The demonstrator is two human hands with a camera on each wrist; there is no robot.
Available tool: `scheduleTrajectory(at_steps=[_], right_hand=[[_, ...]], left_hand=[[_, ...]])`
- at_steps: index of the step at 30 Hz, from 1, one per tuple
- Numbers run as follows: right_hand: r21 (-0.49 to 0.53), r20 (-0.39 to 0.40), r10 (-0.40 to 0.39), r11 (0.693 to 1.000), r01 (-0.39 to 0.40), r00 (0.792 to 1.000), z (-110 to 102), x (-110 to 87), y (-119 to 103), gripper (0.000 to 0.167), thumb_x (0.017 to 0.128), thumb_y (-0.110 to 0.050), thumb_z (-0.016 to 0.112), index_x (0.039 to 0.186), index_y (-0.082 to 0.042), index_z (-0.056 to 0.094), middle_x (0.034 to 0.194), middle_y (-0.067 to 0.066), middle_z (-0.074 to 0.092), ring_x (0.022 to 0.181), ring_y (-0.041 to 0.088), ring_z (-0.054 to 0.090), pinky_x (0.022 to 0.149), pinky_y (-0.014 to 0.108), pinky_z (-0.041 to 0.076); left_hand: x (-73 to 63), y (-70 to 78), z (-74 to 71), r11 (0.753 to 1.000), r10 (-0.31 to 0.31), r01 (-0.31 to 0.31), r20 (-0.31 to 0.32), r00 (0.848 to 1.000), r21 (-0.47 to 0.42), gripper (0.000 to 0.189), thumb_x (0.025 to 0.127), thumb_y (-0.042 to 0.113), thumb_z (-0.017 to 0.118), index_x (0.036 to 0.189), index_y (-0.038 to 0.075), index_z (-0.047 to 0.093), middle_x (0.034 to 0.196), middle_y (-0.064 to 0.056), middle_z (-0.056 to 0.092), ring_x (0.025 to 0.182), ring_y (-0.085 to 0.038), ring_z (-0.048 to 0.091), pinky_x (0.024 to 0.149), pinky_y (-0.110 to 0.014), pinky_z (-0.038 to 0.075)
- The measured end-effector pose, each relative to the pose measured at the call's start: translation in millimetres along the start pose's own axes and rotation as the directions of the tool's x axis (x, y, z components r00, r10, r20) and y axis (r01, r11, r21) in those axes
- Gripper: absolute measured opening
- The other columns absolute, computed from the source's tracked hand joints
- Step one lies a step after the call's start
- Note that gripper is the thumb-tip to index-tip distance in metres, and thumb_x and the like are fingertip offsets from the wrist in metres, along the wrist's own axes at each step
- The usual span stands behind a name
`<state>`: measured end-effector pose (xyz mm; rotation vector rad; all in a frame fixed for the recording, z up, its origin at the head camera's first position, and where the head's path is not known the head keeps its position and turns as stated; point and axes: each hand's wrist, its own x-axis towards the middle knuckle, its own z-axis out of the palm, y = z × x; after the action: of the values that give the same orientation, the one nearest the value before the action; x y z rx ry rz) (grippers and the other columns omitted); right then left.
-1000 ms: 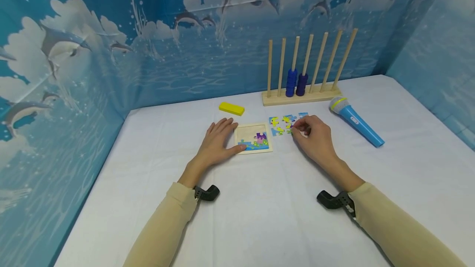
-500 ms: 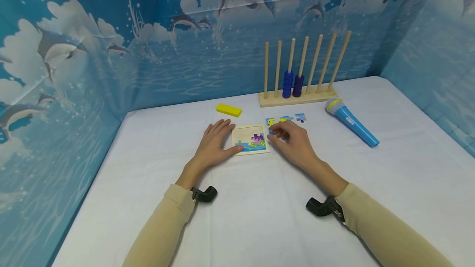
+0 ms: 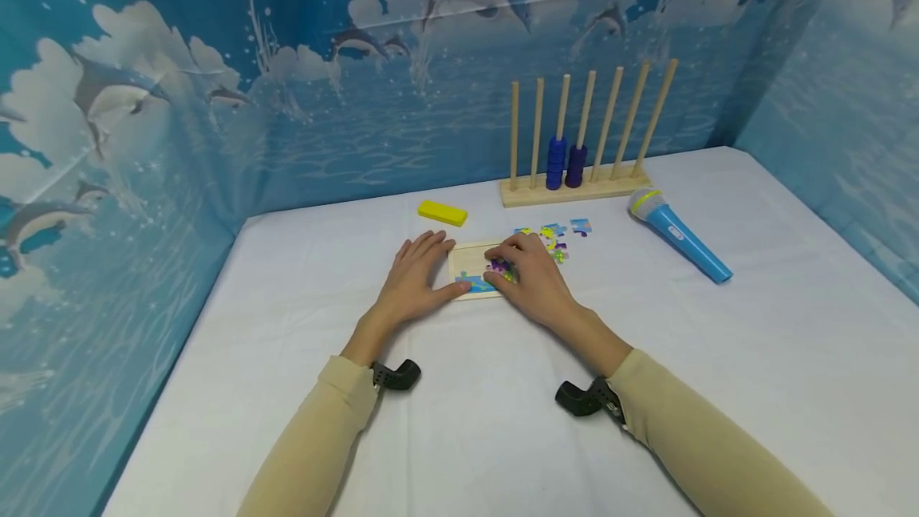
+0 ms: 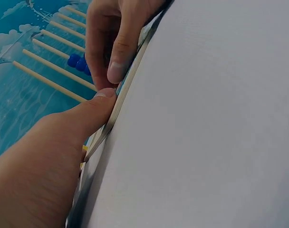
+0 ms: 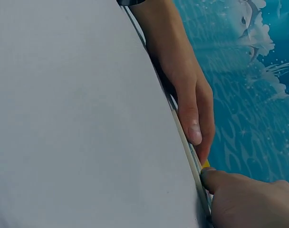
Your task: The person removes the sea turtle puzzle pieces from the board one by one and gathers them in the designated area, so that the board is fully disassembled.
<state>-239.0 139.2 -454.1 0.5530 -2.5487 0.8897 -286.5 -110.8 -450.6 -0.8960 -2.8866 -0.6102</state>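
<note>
A small wooden puzzle tray [image 3: 470, 250] lies on the white table, with blue, green and purple pieces fitted along its lower part. My left hand [image 3: 416, 278] rests at the tray's left side, fingers spread and nearly straight, its thumb on the lower edge. Over the tray's right part, my right hand [image 3: 534, 282] holds thumb and fingers together in a pinch on a puzzle piece, mostly hidden behind the fingers. In the left wrist view the right thumb [image 4: 117, 71] points down close to the left thumb [image 4: 104, 95]. Several loose puzzle pieces [image 3: 580, 226] lie right of the tray.
Behind the tray lies a yellow block [image 3: 442, 213]. A wooden rack of upright pegs [image 3: 574, 195] with blue and purple beads stands at the back. To the right is a blue toy microphone [image 3: 685, 242]. Dolphin-print curtains [image 3: 323, 134] border the table.
My right hand has moved left from the loose pieces to above the tray's right part. The left hand stays at the tray. The view has shifted slightly.
</note>
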Motion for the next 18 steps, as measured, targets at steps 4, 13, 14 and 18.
scheduleTrajectory(at_steps=[4,13,14,18], right_hand=[[-0.046,-0.006,0.001,0.999,-0.001,1.0,-0.5,-1.7,-1.9,0.035,0.094,-0.027,0.082,0.12,-0.005,0.076,0.117,0.014,0.067,0.106,0.031,0.054,0.092,0.047,0.048],[-0.034,0.007,0.021,0.999,-0.021,1.0,-1.6,0.0,-3.5,0.03,0.095,-0.025,0.081,0.117,-0.005,0.077,0.115,0.013,0.067,0.105,0.031,0.054,0.091,0.047,0.048],[-0.027,0.007,0.022,0.999,-0.022,1.0,-1.2,0.6,-3.6,0.029,0.095,-0.025,0.081,0.116,-0.005,0.077,0.114,0.013,0.067,0.104,0.031,0.054,0.091,0.046,0.047],[0.002,0.028,0.046,0.999,-0.046,0.999,-0.5,3.8,-4.7,0.028,0.095,-0.024,0.081,0.114,-0.005,0.075,0.113,0.013,0.066,0.104,0.031,0.052,0.091,0.045,0.045]], left_hand=[[-0.6,2.6,-0.4,1.0,0.007,-0.007,-0.001,1.0,-0.014,0.085,0.094,0.063,0.066,0.161,0.015,0.044,0.172,-0.005,0.034,0.163,-0.027,0.021,0.133,-0.053,0.007],[0.7,2.8,-1.4,1.0,0.003,-0.003,0.001,1.0,0.008,0.085,0.095,0.063,0.065,0.162,0.015,0.043,0.172,-0.005,0.033,0.163,-0.027,0.02,0.134,-0.052,0.007],[0.5,2.7,-1.6,1.0,-0.001,0.001,0.003,1.0,0.008,0.085,0.095,0.064,0.065,0.162,0.015,0.043,0.172,-0.005,0.033,0.163,-0.027,0.02,0.134,-0.052,0.007],[-0.3,1.9,-2.3,1.0,-0.006,0.006,0.006,1.0,0.006,0.085,0.094,0.063,0.066,0.162,0.015,0.043,0.173,-0.004,0.033,0.163,-0.026,0.02,0.134,-0.052,0.006]])
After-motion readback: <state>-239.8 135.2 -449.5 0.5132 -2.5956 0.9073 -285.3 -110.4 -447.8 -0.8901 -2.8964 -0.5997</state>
